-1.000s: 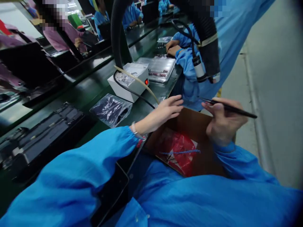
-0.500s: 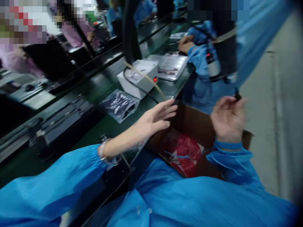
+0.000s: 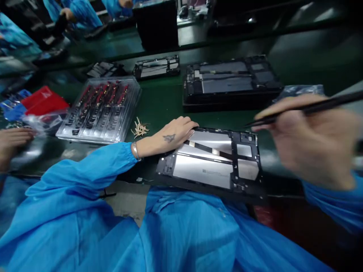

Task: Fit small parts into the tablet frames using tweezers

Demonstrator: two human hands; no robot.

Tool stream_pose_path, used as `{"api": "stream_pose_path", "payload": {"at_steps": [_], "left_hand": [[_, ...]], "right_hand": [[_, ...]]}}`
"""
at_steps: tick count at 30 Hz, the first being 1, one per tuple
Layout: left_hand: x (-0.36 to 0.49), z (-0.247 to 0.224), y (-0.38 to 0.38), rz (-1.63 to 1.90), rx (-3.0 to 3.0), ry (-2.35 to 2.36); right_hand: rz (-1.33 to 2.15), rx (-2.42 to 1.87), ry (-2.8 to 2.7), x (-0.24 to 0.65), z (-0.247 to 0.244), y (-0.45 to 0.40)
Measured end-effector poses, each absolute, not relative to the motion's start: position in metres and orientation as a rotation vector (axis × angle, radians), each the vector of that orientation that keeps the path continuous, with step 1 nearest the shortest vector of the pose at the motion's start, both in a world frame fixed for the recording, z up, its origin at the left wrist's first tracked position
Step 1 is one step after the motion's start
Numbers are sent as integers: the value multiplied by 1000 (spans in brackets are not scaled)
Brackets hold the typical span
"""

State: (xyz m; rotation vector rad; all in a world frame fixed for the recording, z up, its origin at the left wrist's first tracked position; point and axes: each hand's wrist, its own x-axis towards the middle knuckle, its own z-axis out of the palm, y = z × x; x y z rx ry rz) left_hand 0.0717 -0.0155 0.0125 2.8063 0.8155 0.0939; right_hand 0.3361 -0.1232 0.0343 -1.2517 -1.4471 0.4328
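Observation:
An opened tablet-like device (image 3: 202, 172), with silver battery plates and a dark ribbon cable across it, lies at the front edge of the green table. My left hand (image 3: 177, 132) rests on its upper left part, fingers together over the edge; whether they grip the edge cannot be made out. Dark pointed tweezers (image 3: 312, 107) are held in my right hand (image 3: 314, 139), their tips just above the device's upper right corner. That hand is blurred.
Left of my arm are small tan strips (image 3: 140, 128) and a clear tray (image 3: 99, 109) of red and black parts. Behind lie a device stack (image 3: 232, 81) and another device (image 3: 157, 68). Red bags (image 3: 45, 100) and another person's hand (image 3: 14, 141) are at far left.
The view has swung left from the box and white case to the table. My left hand has come down on the device; tweezers now show clearly in my right hand.

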Motion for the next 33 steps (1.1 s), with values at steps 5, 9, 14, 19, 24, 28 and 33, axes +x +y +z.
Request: {"api": "stream_pose_path", "payload": {"at_steps": [5,9,14,19,24,28,33], "left_hand": [[59,8,-37,157,2779,852],[56,15,-44,57,2758,894],[56,8,-43,94,2806,873],[55,4,-43,112,2820,872],[56,6,-43,115,2820,868],[57,7,-43,103,2799,879],[57,8,-44,123,2787,869]], "right_hand": [[672,-1323,-1638,308,24,-80],[783,-1397,-1640,309,19,-80],[660,-1465,-1790,312,24,-84],[620,-1468,-1852,309,25,-84],[602,-1481,-1876,307,25,-85],[602,-1484,-1879,308,26,-85],[603,-1468,-1863,307,27,-86]]}}
